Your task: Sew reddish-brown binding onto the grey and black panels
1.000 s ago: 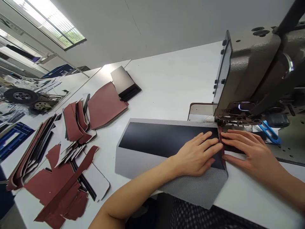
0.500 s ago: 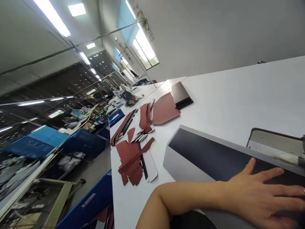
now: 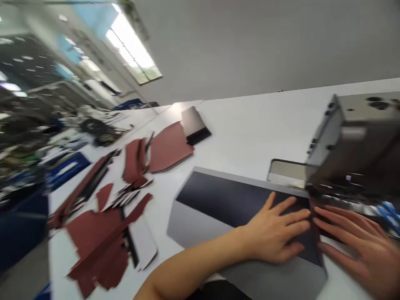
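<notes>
A large grey panel with a dark, nearly black piece laid over it lies flat on the white table. My left hand rests palm down on the dark piece, its fingers spread toward the machine. At the panel's right end is my right hand, fingers stretched out along a dark reddish strip at the edge. Just beyond both hands stands a sewing machine, its metal bed plate level with the table. The needle area is too dark and blurred to make out.
Red-brown cut pieces lie in loose piles at the left. Behind them are a bigger red-brown panel stack and a grey-and-black stack. Blue-handled scissors or a similar tool lies at the far right. A blue crate stands at the table's left edge.
The view has swung right, bringing the sewing machine and my right hand into sight. My left hand still lies flat on the dark piece.
</notes>
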Available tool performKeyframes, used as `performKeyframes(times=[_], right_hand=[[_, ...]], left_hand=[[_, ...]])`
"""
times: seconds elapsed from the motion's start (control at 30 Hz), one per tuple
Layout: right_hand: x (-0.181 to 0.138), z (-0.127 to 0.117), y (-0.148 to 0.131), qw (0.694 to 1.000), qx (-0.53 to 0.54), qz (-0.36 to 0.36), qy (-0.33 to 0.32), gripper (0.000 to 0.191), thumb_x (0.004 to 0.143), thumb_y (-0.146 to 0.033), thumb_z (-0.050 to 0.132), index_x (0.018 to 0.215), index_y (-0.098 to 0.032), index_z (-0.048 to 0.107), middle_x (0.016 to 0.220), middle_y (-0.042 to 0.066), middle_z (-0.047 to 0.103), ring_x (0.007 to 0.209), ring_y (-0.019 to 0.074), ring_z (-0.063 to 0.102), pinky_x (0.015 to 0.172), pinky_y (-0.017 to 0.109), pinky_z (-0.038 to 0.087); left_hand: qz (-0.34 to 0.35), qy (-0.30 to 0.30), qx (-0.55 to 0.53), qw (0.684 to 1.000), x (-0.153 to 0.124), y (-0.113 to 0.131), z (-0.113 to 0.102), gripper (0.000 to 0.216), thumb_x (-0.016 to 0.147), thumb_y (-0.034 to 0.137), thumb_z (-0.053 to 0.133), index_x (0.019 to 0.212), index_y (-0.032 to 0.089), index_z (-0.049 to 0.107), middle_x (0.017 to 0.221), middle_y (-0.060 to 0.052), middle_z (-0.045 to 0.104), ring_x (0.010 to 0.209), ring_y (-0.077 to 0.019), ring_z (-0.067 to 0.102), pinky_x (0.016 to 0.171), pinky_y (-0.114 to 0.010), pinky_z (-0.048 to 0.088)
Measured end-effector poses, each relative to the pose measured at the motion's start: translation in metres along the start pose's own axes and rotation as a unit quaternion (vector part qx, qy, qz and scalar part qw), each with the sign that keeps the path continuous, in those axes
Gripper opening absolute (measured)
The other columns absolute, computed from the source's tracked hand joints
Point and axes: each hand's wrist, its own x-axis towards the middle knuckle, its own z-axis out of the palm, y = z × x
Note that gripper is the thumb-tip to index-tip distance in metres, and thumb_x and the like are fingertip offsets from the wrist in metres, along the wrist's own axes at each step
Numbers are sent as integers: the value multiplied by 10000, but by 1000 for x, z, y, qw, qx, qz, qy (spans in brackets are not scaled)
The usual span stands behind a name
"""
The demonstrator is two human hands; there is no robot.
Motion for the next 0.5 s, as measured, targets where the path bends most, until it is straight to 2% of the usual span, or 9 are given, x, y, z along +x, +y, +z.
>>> performKeyframes(times=[0.07,0.13,0.3,0.5], right_hand=[[5,-20,-4,999,-29,-36,-24,414,951,-536,599,1314,-344,657,1382,7,635,1239,311,601,959,514,518],[15,-27,-10,998,-40,-41,-32,384,976,-534,573,1259,-300,686,1374,7,639,1225,295,597,923,476,520],[25,-27,-13,997,-30,-26,-66,323,994,-511,551,1200,-308,695,1372,-15,633,1208,278,583,913,458,504],[22,-25,-9,997,-35,-7,-68,361,1022,-545,481,1224,-320,679,1386,-29,627,1146,261,623,906,478,494]], left_hand=[[1,-1,-41,999,1,-5,3,494,1050,445,351,1456,202,495,1641,7,379,1564,-319,231,1215,-681,267],[4,0,-66,998,2,-7,6,503,1043,452,380,1462,192,478,1646,-12,373,1567,-334,216,1215,-696,247],[9,-4,-79,997,4,-8,10,516,1022,449,422,1467,190,463,1652,-31,363,1573,-346,193,1221,-710,207],[11,-15,-89,996,9,-15,8,512,1023,447,422,1464,191,474,1630,-53,404,1561,-345,232,1229,-692,200]])
